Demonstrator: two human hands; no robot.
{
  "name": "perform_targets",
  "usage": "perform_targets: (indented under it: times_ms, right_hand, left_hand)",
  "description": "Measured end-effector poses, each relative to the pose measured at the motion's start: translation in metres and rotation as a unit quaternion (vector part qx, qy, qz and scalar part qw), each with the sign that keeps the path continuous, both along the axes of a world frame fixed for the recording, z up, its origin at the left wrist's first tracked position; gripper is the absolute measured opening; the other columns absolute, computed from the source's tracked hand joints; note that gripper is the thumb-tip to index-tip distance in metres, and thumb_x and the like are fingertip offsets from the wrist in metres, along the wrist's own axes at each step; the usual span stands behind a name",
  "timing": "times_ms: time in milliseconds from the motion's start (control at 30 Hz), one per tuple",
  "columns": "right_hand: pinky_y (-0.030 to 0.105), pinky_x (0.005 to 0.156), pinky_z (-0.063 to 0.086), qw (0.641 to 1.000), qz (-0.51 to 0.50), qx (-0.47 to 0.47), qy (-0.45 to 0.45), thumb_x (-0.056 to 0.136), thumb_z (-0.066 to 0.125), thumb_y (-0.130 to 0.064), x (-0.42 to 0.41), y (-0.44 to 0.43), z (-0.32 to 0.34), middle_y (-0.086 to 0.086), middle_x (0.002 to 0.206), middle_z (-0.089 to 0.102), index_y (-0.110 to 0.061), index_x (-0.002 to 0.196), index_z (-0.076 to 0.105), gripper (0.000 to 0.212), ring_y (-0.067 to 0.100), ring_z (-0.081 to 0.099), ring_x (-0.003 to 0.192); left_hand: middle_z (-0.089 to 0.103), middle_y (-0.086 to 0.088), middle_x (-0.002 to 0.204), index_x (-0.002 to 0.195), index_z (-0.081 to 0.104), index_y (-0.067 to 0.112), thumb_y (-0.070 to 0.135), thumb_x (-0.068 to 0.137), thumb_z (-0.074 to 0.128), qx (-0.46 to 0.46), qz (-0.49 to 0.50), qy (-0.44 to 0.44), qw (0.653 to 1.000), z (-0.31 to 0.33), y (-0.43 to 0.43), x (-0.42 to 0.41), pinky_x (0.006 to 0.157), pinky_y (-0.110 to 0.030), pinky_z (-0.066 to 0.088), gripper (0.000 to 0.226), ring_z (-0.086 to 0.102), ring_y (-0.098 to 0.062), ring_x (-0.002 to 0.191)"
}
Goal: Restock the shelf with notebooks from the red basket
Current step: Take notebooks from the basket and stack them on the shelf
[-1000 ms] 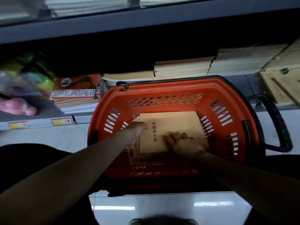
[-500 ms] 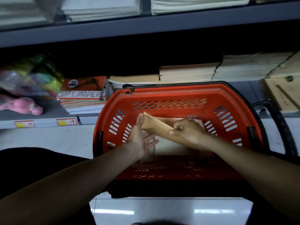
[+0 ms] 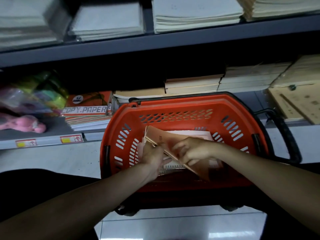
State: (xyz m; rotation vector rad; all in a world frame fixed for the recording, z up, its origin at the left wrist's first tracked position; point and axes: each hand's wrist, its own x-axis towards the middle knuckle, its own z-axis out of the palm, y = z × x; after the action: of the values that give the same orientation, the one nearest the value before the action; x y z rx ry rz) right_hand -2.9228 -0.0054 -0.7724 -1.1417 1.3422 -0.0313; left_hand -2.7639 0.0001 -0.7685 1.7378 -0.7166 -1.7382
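The red basket (image 3: 173,108) stands on the floor in front of the low shelf (image 3: 52,138). Over it, a thin stack of tan notebooks (image 3: 166,137) is tilted up on its edge. My left hand (image 3: 153,156) holds the stack from below at its left end. On the stack's upper face, my right hand (image 3: 192,150) grips it with curled fingers. More notebooks (image 3: 190,133), one with a spiral binding, lie flat in the basket under the raised stack.
Tan notebook piles (image 3: 192,84) fill the low shelf behind the basket, with copy paper packs (image 3: 86,110) and a pink toy (image 3: 22,123) to the left. White paper stacks (image 3: 195,14) sit on the shelf above. The basket's black handle (image 3: 284,134) hangs right.
Both hands have lifted the tan notebooks off the pile in the basket and tipped them onto their edge. My view has risen, showing more of the upper shelf.
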Motion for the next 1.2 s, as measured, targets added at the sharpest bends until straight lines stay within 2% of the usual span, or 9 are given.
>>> perform_targets:
  times_ms: [133, 267, 400, 533, 667, 767, 867, 1000, 1200]
  right_hand:
    - [0.032, 0.083, 0.057, 0.998, -0.039, -0.036, 0.015, 0.078, 0.074, -0.007, -0.007, -0.005, 0.018, 0.001, 0.105, 0.067, -0.028, 0.133, 0.048, 0.065, 0.015, 0.065, 0.097]
    - [0.035, 0.095, 0.047, 0.971, -0.183, -0.154, 0.006, 0.067, 0.080, 0.002, -0.037, -0.024, 0.050, -0.005, 0.124, 0.054, -0.025, 0.144, 0.028, 0.097, 0.015, 0.050, 0.115]
    - [0.040, 0.102, 0.047, 0.941, -0.275, -0.197, -0.014, 0.063, 0.083, 0.002, -0.077, -0.034, 0.053, -0.005, 0.115, 0.070, -0.019, 0.124, 0.057, 0.070, 0.015, 0.062, 0.112]
    - [0.026, 0.082, 0.051, 0.952, -0.262, -0.158, 0.009, 0.076, 0.078, -0.002, -0.077, -0.018, 0.041, -0.003, 0.103, 0.073, -0.016, 0.100, 0.071, 0.028, 0.012, 0.064, 0.098]
    - [0.035, 0.094, 0.052, 0.947, -0.285, -0.145, 0.036, 0.078, 0.077, 0.000, -0.068, 0.001, 0.009, 0.014, 0.107, 0.073, -0.002, 0.100, 0.072, 0.022, 0.021, 0.067, 0.097]
    - [0.041, 0.095, 0.053, 0.944, -0.258, -0.186, 0.088, 0.081, 0.077, -0.013, -0.068, 0.000, 0.008, 0.007, 0.102, 0.075, -0.005, 0.097, 0.075, 0.018, 0.022, 0.069, 0.099]
    - [0.031, 0.085, 0.052, 0.938, -0.227, -0.249, 0.085, 0.088, 0.070, -0.018, -0.065, -0.006, 0.041, -0.004, 0.107, 0.072, -0.015, 0.104, 0.073, 0.017, 0.014, 0.067, 0.099]
    - [0.033, 0.081, 0.053, 0.885, -0.280, -0.373, -0.006, 0.091, 0.065, -0.020, -0.068, -0.021, 0.107, -0.010, 0.100, 0.074, -0.029, 0.095, 0.071, 0.012, 0.009, 0.069, 0.094]
    - [0.046, 0.091, 0.053, 0.772, -0.393, -0.471, -0.166, 0.091, 0.064, -0.016, -0.074, -0.037, 0.187, -0.003, 0.100, 0.076, -0.026, 0.094, 0.072, 0.014, 0.020, 0.069, 0.099]
  left_hand:
    - [0.069, -0.007, 0.090, 0.097, 0.061, 0.011, -0.007, 0.095, 0.045, -0.115, -0.074, 0.001, 0.991, 0.034, 0.001, -0.002, 0.057, -0.027, 0.060, 0.024, 0.067, -0.024, 0.079]
    - [0.070, 0.001, 0.100, 0.098, 0.063, 0.022, -0.009, 0.090, 0.055, -0.286, -0.198, 0.008, 0.938, 0.073, -0.009, 0.004, 0.080, -0.032, 0.057, 0.033, 0.067, -0.014, 0.095]
    - [0.065, 0.001, 0.117, 0.119, 0.058, 0.018, -0.005, 0.092, 0.056, -0.355, -0.286, 0.010, 0.890, 0.088, -0.034, 0.019, 0.093, -0.024, 0.053, 0.036, 0.062, -0.008, 0.111]
    - [0.066, 0.004, 0.106, 0.122, 0.059, 0.006, -0.007, 0.091, 0.058, -0.347, -0.288, -0.036, 0.892, 0.069, -0.045, 0.028, 0.075, -0.009, 0.050, 0.033, 0.063, 0.012, 0.086]
    - [0.068, 0.003, 0.107, 0.120, 0.062, 0.010, -0.008, 0.088, 0.061, -0.267, -0.250, -0.029, 0.930, 0.041, -0.051, 0.033, 0.087, -0.024, 0.056, 0.036, 0.067, 0.001, 0.095]
    - [0.069, -0.001, 0.108, 0.110, 0.066, 0.012, -0.010, 0.086, 0.062, -0.210, -0.257, -0.036, 0.943, 0.024, -0.054, 0.035, 0.094, -0.041, 0.054, 0.033, 0.063, -0.027, 0.113]
    - [0.069, -0.004, 0.108, 0.111, 0.064, 0.007, -0.009, 0.088, 0.060, -0.226, -0.205, -0.039, 0.952, 0.034, -0.056, 0.033, 0.080, -0.030, 0.059, 0.029, 0.062, -0.032, 0.115]
    - [0.071, 0.007, 0.113, 0.120, 0.059, 0.009, 0.000, 0.093, 0.057, -0.395, -0.153, -0.018, 0.906, 0.097, -0.068, 0.025, 0.079, -0.017, 0.053, 0.029, 0.065, -0.011, 0.109]
    - [0.065, 0.020, 0.119, 0.123, 0.051, 0.029, 0.032, 0.088, 0.059, -0.501, -0.164, -0.009, 0.850, 0.157, -0.074, 0.007, 0.084, -0.014, 0.051, 0.036, 0.062, 0.001, 0.110]
